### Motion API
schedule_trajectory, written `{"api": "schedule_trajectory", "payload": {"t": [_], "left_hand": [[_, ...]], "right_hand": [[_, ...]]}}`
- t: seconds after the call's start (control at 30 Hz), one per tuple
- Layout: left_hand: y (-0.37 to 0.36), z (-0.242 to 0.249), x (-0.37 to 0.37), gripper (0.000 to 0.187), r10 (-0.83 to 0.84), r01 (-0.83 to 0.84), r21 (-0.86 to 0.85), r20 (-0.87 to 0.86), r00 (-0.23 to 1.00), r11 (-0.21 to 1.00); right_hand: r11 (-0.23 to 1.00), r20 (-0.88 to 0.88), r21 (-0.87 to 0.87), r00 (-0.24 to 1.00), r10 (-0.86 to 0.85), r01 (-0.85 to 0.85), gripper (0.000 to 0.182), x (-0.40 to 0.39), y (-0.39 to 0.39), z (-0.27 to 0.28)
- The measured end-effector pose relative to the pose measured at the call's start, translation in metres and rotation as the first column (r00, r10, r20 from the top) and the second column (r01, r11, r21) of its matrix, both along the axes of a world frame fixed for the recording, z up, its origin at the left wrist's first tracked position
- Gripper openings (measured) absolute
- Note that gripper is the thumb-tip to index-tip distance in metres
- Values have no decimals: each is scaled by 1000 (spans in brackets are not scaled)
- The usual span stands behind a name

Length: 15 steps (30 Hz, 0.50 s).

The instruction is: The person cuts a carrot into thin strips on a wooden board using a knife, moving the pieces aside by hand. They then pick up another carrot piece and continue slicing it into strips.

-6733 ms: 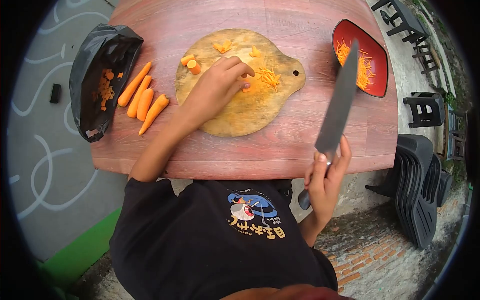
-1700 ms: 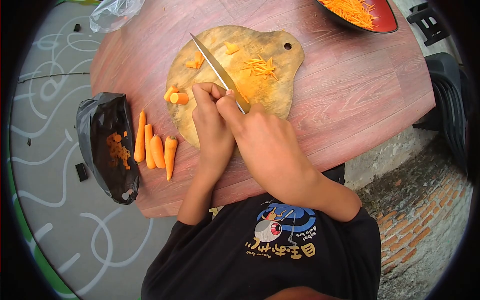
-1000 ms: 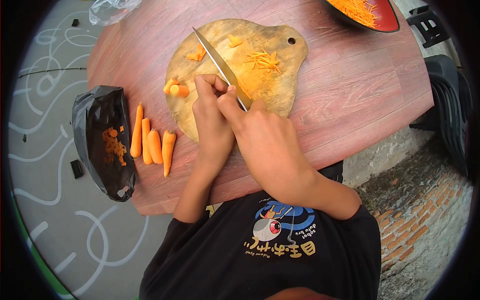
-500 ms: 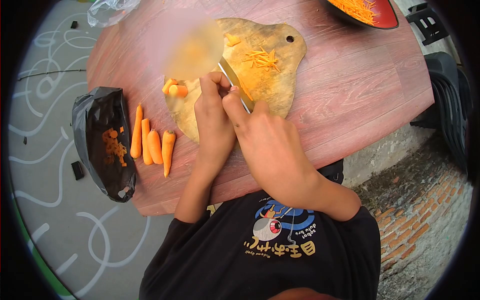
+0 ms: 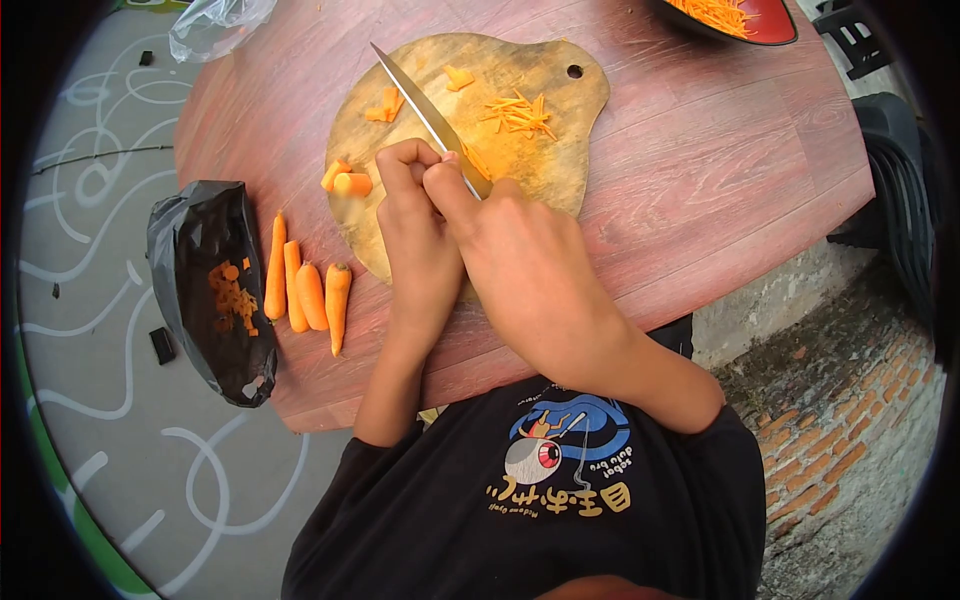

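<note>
My right hand (image 5: 525,240) is wrapped round the handle end of a kitchen knife (image 5: 425,105), its blade slanting up and left across a round wooden cutting board (image 5: 400,235). Close against the blade, my left hand (image 5: 415,195) has its fingers curled down on the board; what lies under them is hidden. Thin carrot slivers (image 5: 475,158) show along the blade's right side. A small pile of carrot strips (image 5: 520,115) lies near the board's handle hole. Carrot slices (image 5: 385,104) sit left of the blade, and short carrot chunks (image 5: 352,184) lie at the board's left edge.
Several whole carrots (image 5: 311,296) lie on the pinkish wooden table (image 5: 700,200), left of the board. Beside them, a black plastic bag (image 5: 195,235) holds carrot scraps. A red and black bowl (image 5: 770,22) with carrot strips stands at the far right; a clear plastic bag (image 5: 215,25) is far left.
A blurred pale patch that covered the board's upper left and the knife tip is gone, so the blade and slices there show. My hands have shifted slightly left and up in view.
</note>
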<state>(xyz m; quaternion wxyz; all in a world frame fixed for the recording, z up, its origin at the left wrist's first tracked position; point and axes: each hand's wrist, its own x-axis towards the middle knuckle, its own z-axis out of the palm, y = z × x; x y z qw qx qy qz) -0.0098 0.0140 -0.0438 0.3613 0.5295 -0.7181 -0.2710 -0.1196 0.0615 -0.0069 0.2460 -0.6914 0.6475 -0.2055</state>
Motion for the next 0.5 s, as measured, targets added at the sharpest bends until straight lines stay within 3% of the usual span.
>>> {"api": "schedule_trajectory", "payload": {"t": [0.5], "left_hand": [[0,1,1,19,1,0,38,-25,1000,999]], "right_hand": [[999,111,5,993,43,-44,37,1,-2,-5]]}}
